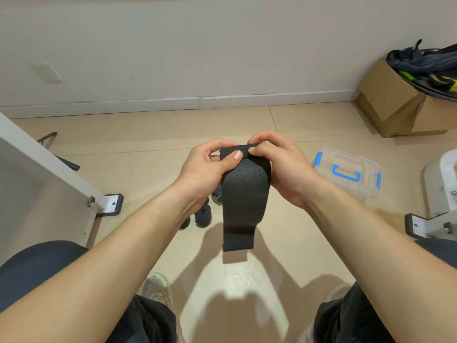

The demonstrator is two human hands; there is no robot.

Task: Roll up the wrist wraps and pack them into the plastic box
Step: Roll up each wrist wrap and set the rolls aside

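Note:
A black wrist wrap (241,201) hangs flat from both hands in the middle of the view, its free end dangling above the floor. My left hand (206,167) pinches the wrap's top edge with the thumb on top. Beside it, my right hand (279,164) grips the same folded top edge. On the floor below my left hand lie dark rolled wraps (203,215), partly hidden by my wrist. A clear plastic box (346,170) with blue latches and handle, lid on, sits on the floor to the right.
A white table leg with a black foot (108,204) stands at the left, another white frame foot (425,225) at the right. A cardboard box (405,105) holding dark bags sits against the wall at the back right. My knees and shoes fill the bottom.

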